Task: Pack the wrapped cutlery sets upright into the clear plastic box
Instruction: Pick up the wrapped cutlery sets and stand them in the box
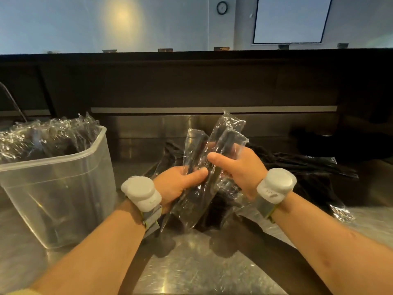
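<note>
Beside the box (63, 177), left hand (176, 184) and right hand (240, 167) clutch cutlery (195, 150).

- Steel tabletop (191, 262), brushed and scratched, with dull reflections across it.
- Dark raised partition (191, 81) along the far edge of the tabletop, full width of view.
- Pale horizontal strip (212, 109) low on the partition; steel panel below it.
- Row of small blocks (221, 48) along the partition's top edge, spaced apart; too small to identify.
- Round wall clock (222, 7), dark rim, high on the pale wall.
- White screen (291, 19) in a dark frame, right of the clock.
- Soft light patch (122, 15) on the wall, left of the clock.
- Thin curved dark rod (12, 101) at far left.
</note>
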Available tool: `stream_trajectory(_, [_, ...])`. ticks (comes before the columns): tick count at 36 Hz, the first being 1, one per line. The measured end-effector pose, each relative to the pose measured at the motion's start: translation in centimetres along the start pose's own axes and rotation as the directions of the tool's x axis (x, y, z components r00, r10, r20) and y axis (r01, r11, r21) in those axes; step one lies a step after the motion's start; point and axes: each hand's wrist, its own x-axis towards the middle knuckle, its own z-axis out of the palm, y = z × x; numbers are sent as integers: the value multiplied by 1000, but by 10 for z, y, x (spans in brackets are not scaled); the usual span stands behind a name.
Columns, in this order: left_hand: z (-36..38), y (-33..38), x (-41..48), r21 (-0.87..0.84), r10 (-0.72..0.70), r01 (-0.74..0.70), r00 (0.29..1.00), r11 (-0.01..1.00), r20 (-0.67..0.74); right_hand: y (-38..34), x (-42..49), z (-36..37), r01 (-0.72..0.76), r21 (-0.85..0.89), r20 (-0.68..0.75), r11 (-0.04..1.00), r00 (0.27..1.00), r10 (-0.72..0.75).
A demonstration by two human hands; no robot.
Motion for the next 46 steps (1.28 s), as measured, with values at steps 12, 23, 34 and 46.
stream_trajectory(12, [-8,0,2,-77,-12,13,1000,997,11,-4,1,-16,-277,372,-57,886,946,320])
stream_trajectory(23, [-6,5,-1,-259,-31,32,999,965,8,-11,8,-32,-131,326,-416,936,869,267])
stream_trajectory(34, [-3,8,-4,-283,-69,62,998,957,-13,-17,-4,-31,307,94,-437,947,867,-238])
stream_trajectory(46, [0,8,-4,-279,-105,112,994,954,39,12,3,-1,657,-603,306,451,713,-631])
